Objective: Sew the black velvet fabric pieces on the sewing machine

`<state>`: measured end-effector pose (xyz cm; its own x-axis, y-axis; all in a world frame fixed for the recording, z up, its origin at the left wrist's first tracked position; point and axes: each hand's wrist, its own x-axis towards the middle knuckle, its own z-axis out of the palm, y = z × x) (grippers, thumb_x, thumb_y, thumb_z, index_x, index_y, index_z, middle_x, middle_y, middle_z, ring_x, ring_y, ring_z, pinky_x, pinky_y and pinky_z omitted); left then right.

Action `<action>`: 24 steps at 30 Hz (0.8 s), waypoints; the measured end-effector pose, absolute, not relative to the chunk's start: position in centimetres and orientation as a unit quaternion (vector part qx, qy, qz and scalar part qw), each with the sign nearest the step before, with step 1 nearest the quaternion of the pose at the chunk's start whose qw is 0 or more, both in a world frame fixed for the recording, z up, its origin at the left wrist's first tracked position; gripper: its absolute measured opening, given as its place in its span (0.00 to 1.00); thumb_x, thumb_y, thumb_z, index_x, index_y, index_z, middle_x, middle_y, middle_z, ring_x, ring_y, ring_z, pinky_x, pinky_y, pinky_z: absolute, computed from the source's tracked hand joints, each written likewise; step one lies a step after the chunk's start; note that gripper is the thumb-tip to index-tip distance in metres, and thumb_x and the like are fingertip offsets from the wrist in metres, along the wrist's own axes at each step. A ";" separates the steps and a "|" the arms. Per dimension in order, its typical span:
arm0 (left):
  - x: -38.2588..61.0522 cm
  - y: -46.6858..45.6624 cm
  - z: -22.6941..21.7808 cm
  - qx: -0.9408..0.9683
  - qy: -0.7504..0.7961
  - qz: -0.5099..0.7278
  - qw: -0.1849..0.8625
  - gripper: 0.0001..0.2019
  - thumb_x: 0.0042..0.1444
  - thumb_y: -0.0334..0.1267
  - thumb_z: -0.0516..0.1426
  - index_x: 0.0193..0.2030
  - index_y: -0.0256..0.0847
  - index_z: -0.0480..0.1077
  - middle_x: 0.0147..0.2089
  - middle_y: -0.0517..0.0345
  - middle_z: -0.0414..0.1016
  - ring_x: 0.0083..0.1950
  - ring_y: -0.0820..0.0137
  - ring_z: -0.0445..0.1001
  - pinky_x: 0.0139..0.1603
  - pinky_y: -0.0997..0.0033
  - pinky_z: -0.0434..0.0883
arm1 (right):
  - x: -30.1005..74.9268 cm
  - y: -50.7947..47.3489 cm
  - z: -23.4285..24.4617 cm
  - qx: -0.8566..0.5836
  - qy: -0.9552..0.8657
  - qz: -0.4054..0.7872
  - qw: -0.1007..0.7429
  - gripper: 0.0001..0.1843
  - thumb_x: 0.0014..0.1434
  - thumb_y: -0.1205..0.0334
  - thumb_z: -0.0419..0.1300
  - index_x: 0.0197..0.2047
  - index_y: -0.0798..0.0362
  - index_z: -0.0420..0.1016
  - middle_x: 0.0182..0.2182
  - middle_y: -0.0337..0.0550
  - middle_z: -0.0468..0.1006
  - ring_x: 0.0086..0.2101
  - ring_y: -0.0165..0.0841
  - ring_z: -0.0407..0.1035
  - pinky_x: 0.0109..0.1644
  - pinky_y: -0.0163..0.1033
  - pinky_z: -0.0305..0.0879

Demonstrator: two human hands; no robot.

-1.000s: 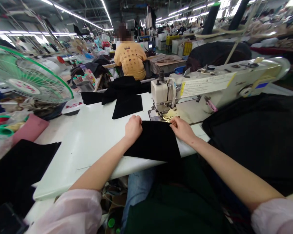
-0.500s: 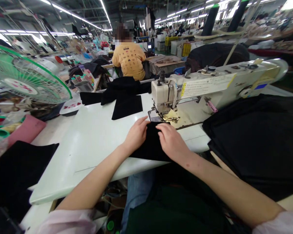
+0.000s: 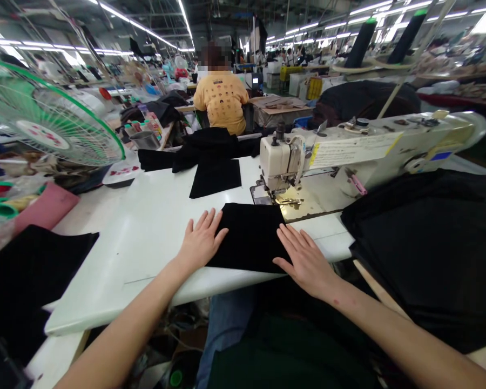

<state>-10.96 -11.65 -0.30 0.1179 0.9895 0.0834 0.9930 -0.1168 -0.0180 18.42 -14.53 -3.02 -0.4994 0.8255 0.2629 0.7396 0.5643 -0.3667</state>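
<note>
A black fabric piece (image 3: 249, 237) lies flat on the white sewing table (image 3: 146, 232), its far edge just in front of the sewing machine (image 3: 273, 162). My left hand (image 3: 202, 237) rests on its left edge with the fingers spread, partly on the tabletop. On the right edge lies my right hand (image 3: 302, 251), palm down, fingers stretched out and thumb apart. Neither hand grips the cloth. The presser foot and needle area (image 3: 277, 197) stand close beyond the fabric's far right corner, apart from it.
More black cloth pieces (image 3: 216, 175) lie at the table's far side. A large black fabric stack (image 3: 429, 243) stands at the right, and other black cloth (image 3: 32, 270) at the left. A green fan (image 3: 44, 135) is at the left. Ahead sits a person in a yellow shirt (image 3: 221, 100).
My hands have moved apart and toward me, from the fabric's far edge to its two sides. Their bent fingers are now flat, and more of the cloth shows.
</note>
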 end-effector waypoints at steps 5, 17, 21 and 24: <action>-9.7 -10.3 1.5 -0.725 -0.680 -0.098 0.050 0.22 0.67 0.44 0.50 0.64 0.39 0.66 0.69 0.38 0.64 0.70 0.46 0.61 0.66 0.41 0.60 | 18.9 -11.6 -1.7 -0.500 -0.789 0.144 0.327 0.19 0.69 0.53 0.52 0.55 0.51 0.75 0.57 0.52 0.75 0.58 0.44 0.68 0.64 0.54 0.61; -10.9 -2.7 1.7 -0.628 -0.725 -0.225 -0.171 0.12 0.46 0.37 0.65 0.20 0.42 0.66 0.24 0.58 0.70 0.33 0.64 0.73 0.37 0.67 0.66 | 15.4 -3.4 -2.5 -0.610 -0.665 0.185 0.390 0.07 0.51 0.61 0.64 0.23 0.48 0.72 0.33 0.46 0.77 0.41 0.44 0.72 0.51 0.51 0.66; -10.6 -4.5 1.6 -0.597 -0.708 -0.318 -0.202 0.10 0.46 0.38 0.64 0.23 0.42 0.66 0.24 0.61 0.69 0.29 0.67 0.69 0.34 0.69 0.64 | 15.7 -4.5 -2.2 -0.569 -0.650 0.248 0.438 0.09 0.54 0.54 0.61 0.26 0.47 0.68 0.28 0.41 0.78 0.33 0.40 0.73 0.45 0.48 0.70; -10.2 -6.7 2.2 -0.568 -0.688 -0.390 -0.229 0.11 0.49 0.46 0.62 0.31 0.42 0.67 0.26 0.62 0.70 0.28 0.70 0.69 0.33 0.70 0.65 | 16.4 -5.8 -1.7 -0.528 -0.635 0.299 0.477 0.14 0.56 0.47 0.60 0.29 0.47 0.67 0.28 0.41 0.79 0.31 0.39 0.74 0.42 0.47 0.72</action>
<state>-10.23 -6.74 2.16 -0.2510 0.9595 0.1278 0.6031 0.0517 0.7960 16.45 -5.83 -1.65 0.0133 0.9568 0.2904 0.3856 0.2630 -0.8844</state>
